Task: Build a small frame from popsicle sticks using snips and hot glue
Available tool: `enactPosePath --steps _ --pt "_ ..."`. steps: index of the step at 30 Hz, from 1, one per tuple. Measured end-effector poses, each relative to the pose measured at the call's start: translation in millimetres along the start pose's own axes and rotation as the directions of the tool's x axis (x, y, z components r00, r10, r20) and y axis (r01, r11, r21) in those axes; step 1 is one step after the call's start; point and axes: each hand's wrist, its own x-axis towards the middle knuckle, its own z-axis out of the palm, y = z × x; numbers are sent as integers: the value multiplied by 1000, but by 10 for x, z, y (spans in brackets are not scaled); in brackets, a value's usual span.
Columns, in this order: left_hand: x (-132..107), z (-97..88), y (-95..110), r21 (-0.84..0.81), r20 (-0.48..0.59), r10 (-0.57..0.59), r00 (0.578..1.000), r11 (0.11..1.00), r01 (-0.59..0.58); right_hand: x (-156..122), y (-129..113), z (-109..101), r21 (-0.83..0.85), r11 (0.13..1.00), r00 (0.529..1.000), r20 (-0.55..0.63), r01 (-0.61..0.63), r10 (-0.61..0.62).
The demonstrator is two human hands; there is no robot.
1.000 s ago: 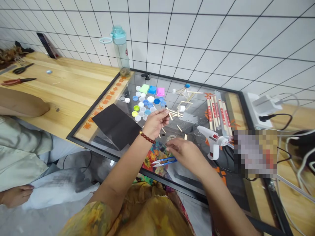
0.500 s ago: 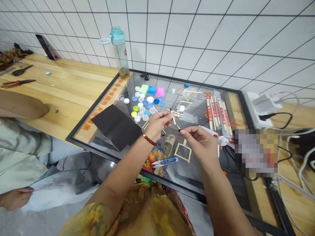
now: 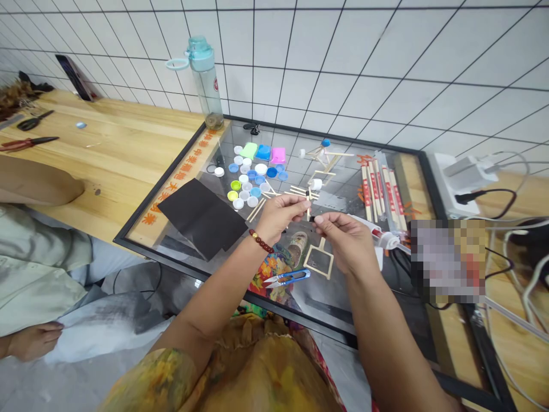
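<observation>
My left hand (image 3: 278, 216) pinches a short wooden stick (image 3: 307, 207) above the glass tabletop (image 3: 180, 171). My right hand (image 3: 345, 237) pinches a tiny black piece (image 3: 312, 218) right at the stick's lower end; both hands nearly touch. Below them lie a square frame of sticks (image 3: 319, 261) and blue thread snips (image 3: 288, 278). A white glue gun (image 3: 380, 237) lies partly hidden behind my right hand. Loose sticks (image 3: 257, 209) and several coloured bottle caps (image 3: 249, 183) lie just beyond my left hand.
A black sheet (image 3: 201, 217), wrapped chopsticks (image 3: 380, 191), a stick model (image 3: 322, 160), a water bottle (image 3: 206, 80), and a power strip with cables (image 3: 469, 183) are around. Scissors (image 3: 32, 120) and pliers (image 3: 26, 143) lie on the wooden bench; another person sits at left (image 3: 38, 269).
My right hand rose from the glass near the snips, carrying a small black piece, and came up to the stick in my left hand. The stick frame became visible.
</observation>
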Motion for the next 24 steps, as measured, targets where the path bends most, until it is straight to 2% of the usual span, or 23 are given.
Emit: enactPosePath --steps 3,7,9,11,13,15,17,19,22,24 --pt "1 -2 1 16 4 -14 1000 1000 14 7 -15 -35 43 996 997 -9 -73 74" --pt "6 -12 2 25 2 -24 1000 999 24 0 -41 -92 131 966 974 38 -224 221" --pt "8 -19 3 24 5 -24 1000 999 24 -6 -40 -106 159 952 965 63 -260 253" --pt "6 -26 9 22 15 -23 1000 1000 23 -19 -22 -104 178 954 971 64 -239 232" --pt "1 -30 16 16 17 -27 999 1000 27 -44 6 -91 176 979 994 8 -106 106" --pt "-4 -29 22 12 10 -34 999 999 34 -85 36 -82 93 985 987 -72 148 -142" --pt "-10 -22 22 7 0 -37 999 999 37 -134 62 -89 -73 906 904 -73 416 -421" --pt "-17 -12 20 -6 -7 -41 999 999 41 -176 80 -115 -207 777 795 4 594 -607" --pt "-34 -5 27 -34 15 -64 998 997 65 -201 97 -164 -315 625 681 105 714 -725" --pt "-47 -19 48 -56 98 -106 990 992 112 -190 104 -186 -362 560 631 109 745 -768"
